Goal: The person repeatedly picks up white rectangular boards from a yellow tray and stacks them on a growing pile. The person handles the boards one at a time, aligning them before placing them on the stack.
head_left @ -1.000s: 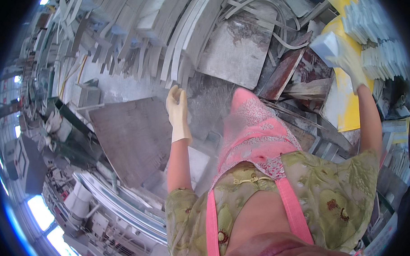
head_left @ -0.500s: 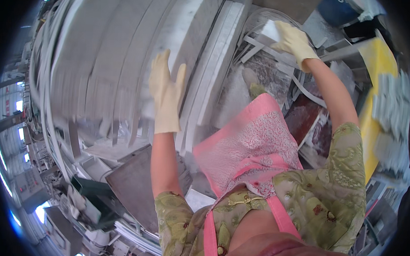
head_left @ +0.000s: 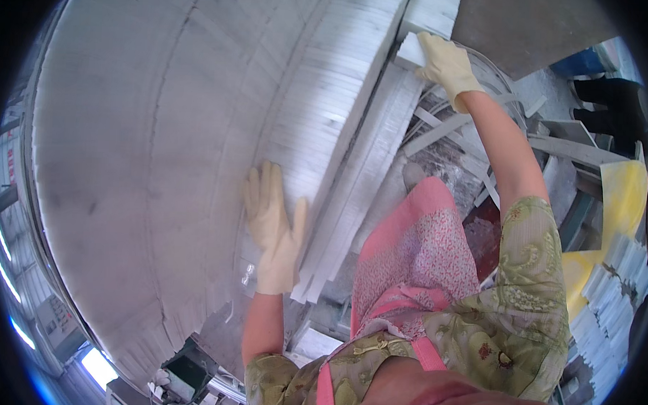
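The gloved left hand [head_left: 273, 229] lies flat on stacked white stone slabs [head_left: 197, 162]; the gloved right hand [head_left: 446, 64] grips a slab end [head_left: 415, 52].

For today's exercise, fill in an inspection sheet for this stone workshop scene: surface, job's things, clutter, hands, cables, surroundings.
Surface: broad face of a pale stone slab stack.
Job's things: white stone strips stacked on edge beside it.
Clutter: loose strips and offcuts; more white pieces stacked at right.
Hands: gloved left hand flat on the stack; gloved right hand gripping a strip's end.
Cables: nothing seen.
Surroundings: yellow sheet, pink apron.
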Tool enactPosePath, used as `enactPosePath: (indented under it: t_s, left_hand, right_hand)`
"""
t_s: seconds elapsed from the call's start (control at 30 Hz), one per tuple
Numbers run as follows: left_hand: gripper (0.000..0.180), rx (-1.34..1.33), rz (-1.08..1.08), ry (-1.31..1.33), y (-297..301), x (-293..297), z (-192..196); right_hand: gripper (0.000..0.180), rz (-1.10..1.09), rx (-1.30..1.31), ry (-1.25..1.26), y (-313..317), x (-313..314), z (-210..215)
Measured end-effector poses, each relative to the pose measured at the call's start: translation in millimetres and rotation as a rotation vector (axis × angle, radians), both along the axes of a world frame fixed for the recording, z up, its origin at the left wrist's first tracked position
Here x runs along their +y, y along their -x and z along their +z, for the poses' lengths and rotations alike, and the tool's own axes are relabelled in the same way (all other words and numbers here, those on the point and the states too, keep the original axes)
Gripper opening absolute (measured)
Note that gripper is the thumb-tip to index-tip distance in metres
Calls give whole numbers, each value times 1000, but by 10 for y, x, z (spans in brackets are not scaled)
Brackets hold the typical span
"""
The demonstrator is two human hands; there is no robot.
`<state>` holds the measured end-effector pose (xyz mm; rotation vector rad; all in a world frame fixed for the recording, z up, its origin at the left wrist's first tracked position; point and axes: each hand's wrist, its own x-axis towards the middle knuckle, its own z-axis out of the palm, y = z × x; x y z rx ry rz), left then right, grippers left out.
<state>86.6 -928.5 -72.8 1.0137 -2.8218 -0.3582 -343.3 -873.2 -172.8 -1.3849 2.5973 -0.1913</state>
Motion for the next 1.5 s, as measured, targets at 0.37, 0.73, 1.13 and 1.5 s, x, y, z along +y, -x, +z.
enactPosePath:
  t_s: [0.37,0.73,1.13,1.5]
  left_hand:
    - [69,-45,32,-77,59,31,28]
    - [69,-33,27,-86,54,30,70]
    - [69,-67,38,-102,68,44,119]
    - [70,-101,56,-154,106,61,173]
  right_hand:
    - [55,47,-47,-65,61,-6,11]
    - [40,88,61,41,8,-48,64]
    - [62,180,139,172,-22,-119,112]
    - [95,230,258,-67,148,-105,-62]
